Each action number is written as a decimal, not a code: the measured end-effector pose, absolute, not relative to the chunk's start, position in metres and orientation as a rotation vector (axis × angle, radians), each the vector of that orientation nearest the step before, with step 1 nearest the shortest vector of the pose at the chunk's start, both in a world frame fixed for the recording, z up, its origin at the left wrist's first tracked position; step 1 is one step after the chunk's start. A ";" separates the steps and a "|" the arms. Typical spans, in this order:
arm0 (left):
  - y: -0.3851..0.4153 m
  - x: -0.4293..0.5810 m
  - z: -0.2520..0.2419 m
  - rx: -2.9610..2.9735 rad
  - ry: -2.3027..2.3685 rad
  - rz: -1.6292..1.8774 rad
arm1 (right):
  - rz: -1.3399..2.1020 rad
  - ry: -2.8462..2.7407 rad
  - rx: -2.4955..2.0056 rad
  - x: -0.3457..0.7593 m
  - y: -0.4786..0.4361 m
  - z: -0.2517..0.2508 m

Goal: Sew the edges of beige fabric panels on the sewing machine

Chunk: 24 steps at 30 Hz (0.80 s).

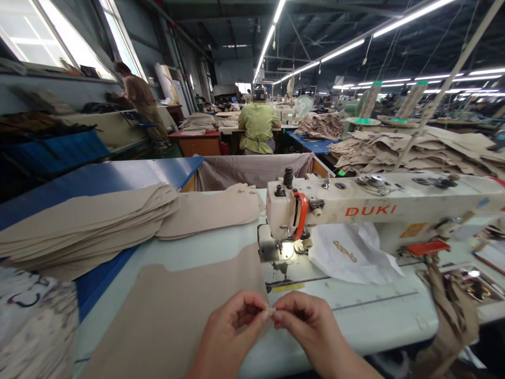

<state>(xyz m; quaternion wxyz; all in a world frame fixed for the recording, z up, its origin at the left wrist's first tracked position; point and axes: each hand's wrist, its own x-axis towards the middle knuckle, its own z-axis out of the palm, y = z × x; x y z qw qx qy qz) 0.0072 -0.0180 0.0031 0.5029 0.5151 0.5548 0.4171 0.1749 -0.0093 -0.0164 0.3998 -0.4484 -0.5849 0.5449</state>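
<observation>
Both hands meet nearly closed, my left hand (pixel 231 331) and right hand (pixel 305 323) pinching a tiny pale scrap (pixel 271 312) between them, above the tabletop (pixel 366 326), near the DUKI sewing machine (pixel 371 210). A tight pinch suits something this small.

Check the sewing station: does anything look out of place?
Yes: a bunched tan fabric piece droops over the right edge of the sewing table, unlike the flat stacked panels. A crumpled white sheet also lies beside the needle area of the DUKI sewing machine.
</observation>
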 end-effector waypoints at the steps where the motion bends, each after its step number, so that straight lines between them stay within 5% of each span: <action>1: -0.018 0.007 0.002 1.256 1.337 1.001 | 1.365 -1.510 -1.150 0.175 -0.009 -0.015; 15: 0.006 -0.015 0.001 1.379 1.264 0.778 | 1.267 -1.666 -1.201 0.178 -0.001 -0.013; 24: 0.062 -0.036 -0.050 2.380 1.607 0.737 | 1.282 -1.629 -1.266 0.191 0.005 -0.018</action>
